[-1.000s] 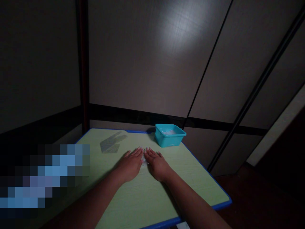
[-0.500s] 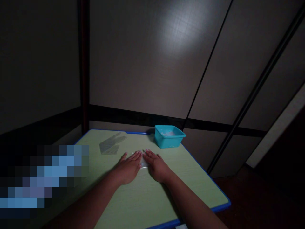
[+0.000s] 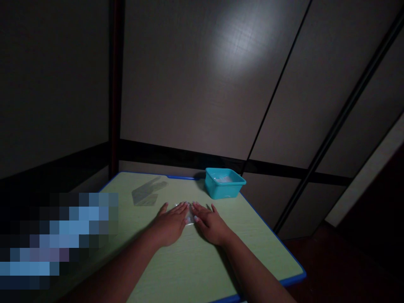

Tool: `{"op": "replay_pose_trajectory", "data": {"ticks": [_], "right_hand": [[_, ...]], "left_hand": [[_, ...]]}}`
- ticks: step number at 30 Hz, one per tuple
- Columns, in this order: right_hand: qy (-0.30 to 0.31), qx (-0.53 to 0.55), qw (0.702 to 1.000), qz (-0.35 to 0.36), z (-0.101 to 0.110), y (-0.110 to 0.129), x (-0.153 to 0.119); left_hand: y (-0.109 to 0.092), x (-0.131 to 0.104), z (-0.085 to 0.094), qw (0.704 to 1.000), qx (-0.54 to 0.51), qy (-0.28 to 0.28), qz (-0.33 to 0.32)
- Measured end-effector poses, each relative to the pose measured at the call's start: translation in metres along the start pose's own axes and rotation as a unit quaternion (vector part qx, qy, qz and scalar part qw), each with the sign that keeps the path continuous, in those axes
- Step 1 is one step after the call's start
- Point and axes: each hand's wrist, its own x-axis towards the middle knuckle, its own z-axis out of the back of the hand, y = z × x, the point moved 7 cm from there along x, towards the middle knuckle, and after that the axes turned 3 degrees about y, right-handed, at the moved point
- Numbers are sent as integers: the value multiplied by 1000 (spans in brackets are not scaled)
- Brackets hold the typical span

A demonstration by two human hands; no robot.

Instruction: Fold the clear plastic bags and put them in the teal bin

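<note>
A small clear plastic piece (image 3: 190,218) lies flat on the pale green table (image 3: 189,269), partly covered by my fingers. My left hand (image 3: 172,223) rests palm down on its left side, fingers stretched out. From the right, my right hand (image 3: 210,223) lies flat over its other side, with thumb and little finger spread. The fingertips of both hands nearly meet at the top of the plastic. Neither hand grips anything.
A turquoise basket (image 3: 224,190) with clear and whitish contents stands at the table's back right. Flat grey shapes (image 3: 145,195) show on the table's back left. Dark panels (image 3: 189,84) rise behind the blue table edge.
My right hand has shifted slightly, its thumb now showing over the plastic and its little finger lifted apart from the others. My left hand has barely moved.
</note>
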Motion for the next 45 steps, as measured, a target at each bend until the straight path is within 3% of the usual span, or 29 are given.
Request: {"op": "replay_pose_trajectory", "data": {"ticks": [12,15,18,22,32,37,45], "right_hand": [[34,-59,997,-23,-13,-6,0],[40,-62,997,-19,-12,-4,-2],[48,-64,997,-11,-12,-3,-2],[61,-76,995,-10,-14,-3,-1],[65,-79,995,-14,-15,-2,-2],[58,-75,995,-9,-15,-2,-2],[16,-29,999,-23,-9,-6,-3]], "left_hand": [[-1,0,12,999,15,-45,10],[-9,-2,17,998,20,-64,-14],[-22,-8,15,997,4,-46,-67],[-30,-14,7,997,-10,-16,-79],[-19,-18,-4,997,-29,33,-64],[-5,-17,0,1000,-3,7,-3],[34,-15,47,975,43,-147,159]]}}
